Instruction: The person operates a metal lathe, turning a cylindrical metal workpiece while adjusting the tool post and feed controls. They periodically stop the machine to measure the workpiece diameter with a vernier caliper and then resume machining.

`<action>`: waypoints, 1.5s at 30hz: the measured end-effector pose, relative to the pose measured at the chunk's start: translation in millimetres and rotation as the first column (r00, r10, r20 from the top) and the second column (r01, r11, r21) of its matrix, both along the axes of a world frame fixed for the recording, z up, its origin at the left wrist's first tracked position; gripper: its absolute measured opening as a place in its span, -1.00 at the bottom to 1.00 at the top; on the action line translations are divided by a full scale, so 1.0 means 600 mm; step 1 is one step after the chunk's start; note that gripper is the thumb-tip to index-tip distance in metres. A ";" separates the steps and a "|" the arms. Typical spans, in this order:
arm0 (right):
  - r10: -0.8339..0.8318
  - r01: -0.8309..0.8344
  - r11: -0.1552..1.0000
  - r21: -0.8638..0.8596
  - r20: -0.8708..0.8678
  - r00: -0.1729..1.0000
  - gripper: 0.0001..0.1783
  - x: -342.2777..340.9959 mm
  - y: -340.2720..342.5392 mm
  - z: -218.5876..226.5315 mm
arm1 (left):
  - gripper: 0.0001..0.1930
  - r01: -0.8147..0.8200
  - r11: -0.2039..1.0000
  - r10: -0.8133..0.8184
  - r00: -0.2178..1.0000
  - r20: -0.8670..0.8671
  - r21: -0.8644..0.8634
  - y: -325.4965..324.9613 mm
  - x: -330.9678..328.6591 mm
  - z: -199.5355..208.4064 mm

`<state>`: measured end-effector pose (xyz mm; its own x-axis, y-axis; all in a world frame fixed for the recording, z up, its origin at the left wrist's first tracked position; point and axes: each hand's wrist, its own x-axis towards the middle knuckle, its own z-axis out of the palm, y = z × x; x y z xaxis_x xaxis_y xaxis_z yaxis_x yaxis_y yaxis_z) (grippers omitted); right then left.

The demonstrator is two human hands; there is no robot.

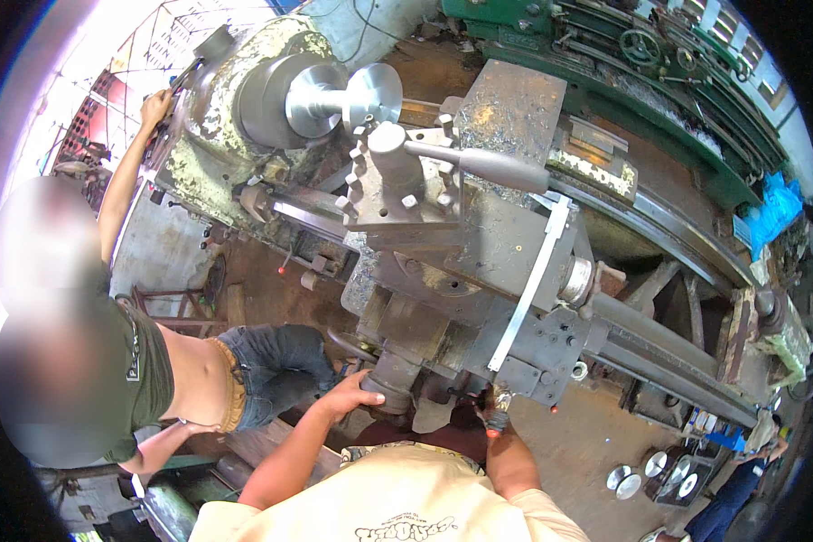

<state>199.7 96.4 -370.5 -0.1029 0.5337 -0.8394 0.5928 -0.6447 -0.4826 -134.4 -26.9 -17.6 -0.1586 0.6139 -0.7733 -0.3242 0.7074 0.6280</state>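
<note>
My left hand (352, 395) is closed round the rim of a round cross-slide handwheel (391, 379) at the front of a large metal lathe. Beside the carriage apron (533, 378), my right hand (499, 412) is closed next to a red knob (493, 434); what its fingers grip is hard to make out. A steel vernier caliper (531, 285) lies slantwise across the carriage. Above my hands stands the square tool post (402, 194) with its long clamping handle (492, 167). A shiny spool-shaped metal workpiece (318, 102) sits in the chuck (264, 101).
At the left a person in a dark green shirt (158, 361) reaches one hand (156, 107) to the headstock (208, 144). Metal chips cover a plate (515, 104) behind the tool post. A green lathe (605, 81) stands beyond. Shiny discs (655, 465) and another person (732, 492) are at lower right.
</note>
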 end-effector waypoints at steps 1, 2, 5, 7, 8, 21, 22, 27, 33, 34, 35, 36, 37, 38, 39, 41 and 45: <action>-0.020 0.020 1.000 0.000 -0.026 0.999 -0.60 0.013 0.005 0.001 | -0.12 0.005 1.000 -0.005 1.000 0.006 0.028 0.000 0.003 0.001; -0.045 0.045 0.999 0.001 -0.056 0.997 -0.61 0.029 0.007 0.004 | -0.11 0.008 1.000 -0.008 1.000 -0.030 0.021 0.000 0.007 0.003; -0.077 0.081 0.996 0.036 -0.099 0.992 -0.64 0.093 0.031 0.021 | -0.08 0.030 0.999 -0.031 0.989 -0.141 -0.010 0.004 0.015 0.011; 0.018 -0.014 0.995 0.104 -0.039 0.999 -0.67 0.140 0.057 0.043 | -0.05 0.038 0.999 -0.040 0.976 -0.214 -0.013 0.007 0.022 0.016; 0.136 -0.141 0.984 0.110 0.048 0.989 -0.62 0.169 0.071 0.062 | -0.04 0.049 0.999 -0.050 0.969 -0.243 -0.010 0.009 0.025 0.019; -0.005 0.187 0.312 0.932 -0.196 0.981 -0.85 0.096 0.054 0.584 | 0.06 0.100 0.993 -0.121 0.834 -0.539 -0.068 0.022 0.058 0.061; 0.106 0.100 0.244 0.965 -0.129 0.986 -0.86 0.067 0.050 0.605 | 0.07 0.101 0.993 -0.117 0.822 -0.557 -0.059 0.022 0.059 0.058; 0.442 -0.134 0.179 0.975 0.042 0.896 -0.83 -0.055 0.046 0.628 | 0.08 0.118 0.991 -0.130 0.777 -0.615 -0.060 0.018 0.065 0.035; 0.321 -0.223 0.069 0.972 0.190 0.928 -0.82 -0.076 0.048 0.612 | 0.09 0.111 0.993 -0.107 0.689 -0.717 -0.042 0.017 0.083 0.023; 0.315 -0.222 0.061 0.973 0.192 0.930 -0.82 -0.078 0.047 0.610 | 0.08 0.121 0.990 -0.135 0.670 -0.730 -0.072 0.017 0.082 0.023; 0.308 -0.244 0.081 0.966 0.208 0.928 -0.79 -0.077 0.046 0.610 | 0.07 0.151 0.983 -0.180 0.676 -0.714 -0.105 0.017 0.076 0.023; 0.296 -0.228 0.072 0.971 0.197 0.935 -0.79 -0.079 0.046 0.609 | 0.04 0.138 0.990 -0.130 0.749 -0.650 -0.038 0.016 0.068 0.023; 0.287 -0.215 0.070 0.974 0.187 0.940 -0.78 -0.081 0.046 0.609 | 0.01 0.152 0.988 -0.137 0.824 -0.549 -0.018 0.015 0.057 0.022; 0.278 -0.203 0.068 0.977 0.177 0.944 -0.78 -0.081 0.045 0.609 | -0.02 0.163 0.987 -0.145 0.887 -0.439 0.003 0.012 0.044 0.021; 0.271 -0.199 0.072 0.977 0.173 0.947 -0.78 -0.082 0.044 0.609 | -0.05 0.143 0.989 -0.121 0.934 -0.336 0.042 0.008 0.032 0.019; 0.253 -0.186 0.078 0.980 0.161 0.954 -0.78 -0.082 0.042 0.608 | -0.07 0.061 0.990 -0.055 0.997 -0.051 0.129 -0.002 0.010 0.014; 0.237 -0.161 0.106 0.981 0.133 0.962 -0.77 -0.079 0.039 0.606 | -0.27 -0.073 0.986 0.032 0.966 0.257 0.151 -0.021 -0.006 -0.005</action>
<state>152.0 119.8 -6.6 -0.3684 0.8429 0.3922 0.5691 0.5381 -0.6217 -138.0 -39.2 -20.7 -0.0058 0.7277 -0.6859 -0.5213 0.5831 0.6231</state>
